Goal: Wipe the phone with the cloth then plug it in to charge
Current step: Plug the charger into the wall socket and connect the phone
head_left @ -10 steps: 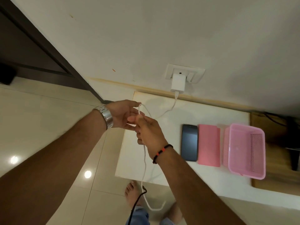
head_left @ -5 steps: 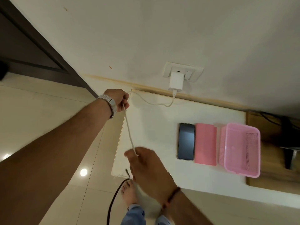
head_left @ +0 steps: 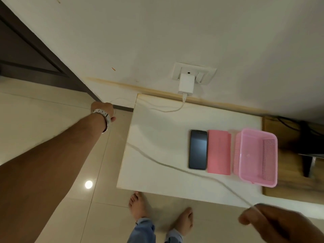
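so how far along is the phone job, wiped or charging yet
Early. Done: the charger sits in the wall socket. In hand: the white cable is stretched between the left hand and right hand, being straightened. Left: the phone lies unplugged on the table beside the folded pink cloth, which neither hand touches, so wiping and plugging in remain.

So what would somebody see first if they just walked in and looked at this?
Probably the long white cable, stretched across the white table from the left hand, out past the table's left edge, to the right hand near the bottom right corner. Next, the row on the table: a dark phone, a pink cloth beside it, then a pink basket. Above them, a white charger sits in the wall socket.
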